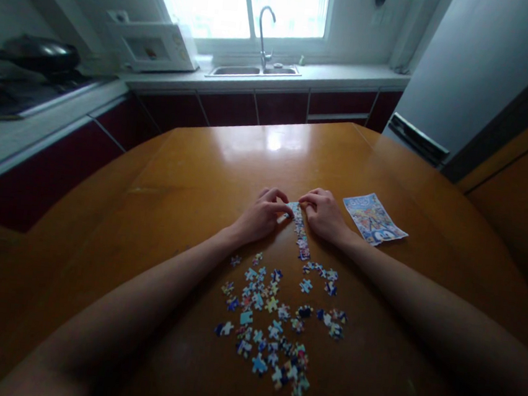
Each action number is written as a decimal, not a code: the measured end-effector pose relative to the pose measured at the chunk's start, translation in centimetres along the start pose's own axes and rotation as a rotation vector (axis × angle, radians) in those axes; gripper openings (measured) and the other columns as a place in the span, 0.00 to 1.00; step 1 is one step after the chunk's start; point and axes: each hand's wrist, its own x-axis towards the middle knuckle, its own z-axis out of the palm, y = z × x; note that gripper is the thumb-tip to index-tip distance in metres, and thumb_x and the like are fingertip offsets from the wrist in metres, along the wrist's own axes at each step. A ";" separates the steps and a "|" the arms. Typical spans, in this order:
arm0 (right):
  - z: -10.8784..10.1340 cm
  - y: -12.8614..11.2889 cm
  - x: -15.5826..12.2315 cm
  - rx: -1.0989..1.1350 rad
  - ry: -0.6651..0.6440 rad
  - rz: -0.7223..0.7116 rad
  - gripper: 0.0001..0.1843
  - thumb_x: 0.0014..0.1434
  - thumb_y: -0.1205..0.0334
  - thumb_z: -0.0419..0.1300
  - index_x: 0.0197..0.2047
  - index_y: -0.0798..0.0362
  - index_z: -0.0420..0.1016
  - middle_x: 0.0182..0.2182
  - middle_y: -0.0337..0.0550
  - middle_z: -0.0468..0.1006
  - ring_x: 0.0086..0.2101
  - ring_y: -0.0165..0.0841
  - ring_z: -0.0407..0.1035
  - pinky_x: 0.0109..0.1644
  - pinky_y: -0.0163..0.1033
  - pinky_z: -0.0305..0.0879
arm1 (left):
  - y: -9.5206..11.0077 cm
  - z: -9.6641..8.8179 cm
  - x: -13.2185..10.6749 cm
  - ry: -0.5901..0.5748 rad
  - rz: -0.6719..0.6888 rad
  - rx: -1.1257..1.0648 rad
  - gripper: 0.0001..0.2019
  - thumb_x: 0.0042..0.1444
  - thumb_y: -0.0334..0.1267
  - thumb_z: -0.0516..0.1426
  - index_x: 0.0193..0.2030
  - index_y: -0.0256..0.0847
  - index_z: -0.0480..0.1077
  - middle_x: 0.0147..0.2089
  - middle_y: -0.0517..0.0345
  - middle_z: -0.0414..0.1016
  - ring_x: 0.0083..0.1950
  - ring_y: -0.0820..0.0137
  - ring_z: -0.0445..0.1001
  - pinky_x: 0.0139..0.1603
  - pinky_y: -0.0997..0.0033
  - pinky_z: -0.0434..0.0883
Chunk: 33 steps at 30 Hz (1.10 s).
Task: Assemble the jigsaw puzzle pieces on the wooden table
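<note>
A narrow strip of joined jigsaw puzzle pieces (301,234) lies on the table in front of me, running from between my hands toward me. My left hand (264,213) is at the strip's far left side, its thumb and forefinger closed on a small puzzle piece (289,215) against the strip's edge. On the other side, my right hand (323,215) has its bent fingers pressed at the strip's far right corner. Nearer to me, many loose puzzle pieces (258,301) lie scattered, mostly pale blue, with some dark and multicoloured ones. A smaller group of loose pieces (331,275) sits below my right wrist.
A colourful printed sheet (374,218) lies right of my right hand on the brown wooden table (192,172). Beyond the table are a counter with a sink (236,71), a faucet (264,36) and a white microwave (150,47). A pan (42,54) stands at left, a refrigerator (482,69) at right.
</note>
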 end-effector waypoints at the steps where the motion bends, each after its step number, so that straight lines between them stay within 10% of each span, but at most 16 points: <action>1: 0.0 0.0 0.0 0.000 -0.002 0.002 0.10 0.63 0.69 0.58 0.39 0.51 0.82 0.41 0.49 0.79 0.46 0.41 0.69 0.54 0.48 0.65 | 0.0 0.0 0.0 0.006 0.005 -0.001 0.23 0.55 0.18 0.51 0.41 0.48 0.81 0.48 0.53 0.72 0.48 0.63 0.67 0.51 0.57 0.71; 33: -0.2 -0.4 -0.1 0.010 -0.007 0.016 0.12 0.64 0.70 0.57 0.40 0.51 0.82 0.41 0.49 0.79 0.47 0.41 0.69 0.55 0.48 0.64 | 0.0 -0.1 0.2 0.058 -0.097 0.022 0.20 0.52 0.18 0.52 0.44 0.41 0.77 0.45 0.53 0.75 0.50 0.64 0.70 0.56 0.58 0.72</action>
